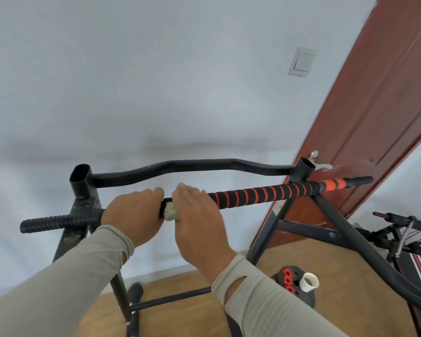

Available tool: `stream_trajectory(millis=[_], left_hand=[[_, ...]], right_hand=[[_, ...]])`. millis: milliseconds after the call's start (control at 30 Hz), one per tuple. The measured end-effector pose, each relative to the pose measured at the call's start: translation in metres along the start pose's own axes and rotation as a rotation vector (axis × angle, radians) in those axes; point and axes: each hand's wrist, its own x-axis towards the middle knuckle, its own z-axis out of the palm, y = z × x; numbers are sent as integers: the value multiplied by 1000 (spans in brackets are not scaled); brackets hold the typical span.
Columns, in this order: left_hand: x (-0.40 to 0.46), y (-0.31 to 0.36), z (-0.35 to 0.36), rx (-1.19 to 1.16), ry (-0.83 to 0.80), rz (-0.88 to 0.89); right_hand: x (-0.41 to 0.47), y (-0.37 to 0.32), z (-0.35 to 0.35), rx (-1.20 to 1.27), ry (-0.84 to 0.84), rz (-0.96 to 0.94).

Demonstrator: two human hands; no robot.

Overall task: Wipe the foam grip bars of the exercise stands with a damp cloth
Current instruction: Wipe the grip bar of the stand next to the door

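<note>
Left hand (134, 215) wrapped around foam grip bar (253, 194), steadying it. Right hand (197, 215) lies nearly flat, pressing pale green cloth (171, 212) onto the bar. Cloth soft, limp; foam likely squashy, grippy when damp. Best wrapped around the bar.

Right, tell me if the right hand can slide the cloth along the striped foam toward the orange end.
Probably yes: the right hand presses the cloth on the bar, and the striped foam runs bare to the orange end.
</note>
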Motion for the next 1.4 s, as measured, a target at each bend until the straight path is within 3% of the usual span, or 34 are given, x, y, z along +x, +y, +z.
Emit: stream_trajectory(millis=[100,200,267,433,600,733,867,1067,1233,1400], left_hand=[[5,-1,-2,34,-53,-19],[9,-5,-4,36,-107,-15],[13,-7,-4,27,-143,-13],[15,-10,0,-5,-173,-10],[10,-7,-12,-19,-158,-2],[5,-9,-14,-43,-140,16],[3,-10,-11,-47,-97,52],[8,-5,-12,-54,-128,31],[10,-6,-15,-84,-138,18],[11,-6,-17,-67,-176,19]], right_hand=[[2,21,-5,-71,-66,-187],[1,82,-29,-210,-38,-227],[0,131,-46,-305,-63,-112],[-1,223,-105,-425,-237,381],[5,238,-109,-459,-200,469],[-2,237,-111,-246,-238,411],[-9,235,-116,-112,-153,367],[-4,147,-81,-120,44,322],[9,80,-38,-98,8,14],[-2,130,-47,-246,-172,-168]])
